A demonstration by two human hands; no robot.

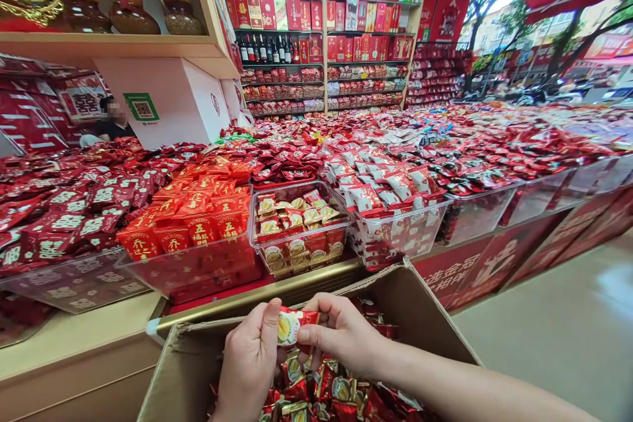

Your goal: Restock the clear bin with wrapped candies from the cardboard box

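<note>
Between my two hands is one wrapped candy (288,328), red with a white and yellow picture on its front. My left hand (250,357) pinches its left end, thumb upright along the edge. The fingers of my right hand (341,331) close on its right end, thumb across the front. Under both hands stands an open cardboard box (435,323) holding many loose candies (341,389) in similar red and gold wrappers. Just beyond the box, a clear plastic bin (301,237) is partly filled with wrapped candies of like look.
Left of that bin, another holds orange-red packets (198,221); to the right, one is heaped with white and red packets (390,184). A gold counter edge (262,295) runs behind the box. Shelves (324,33) of bottles and boxes line the back. A person (113,119) is at far left.
</note>
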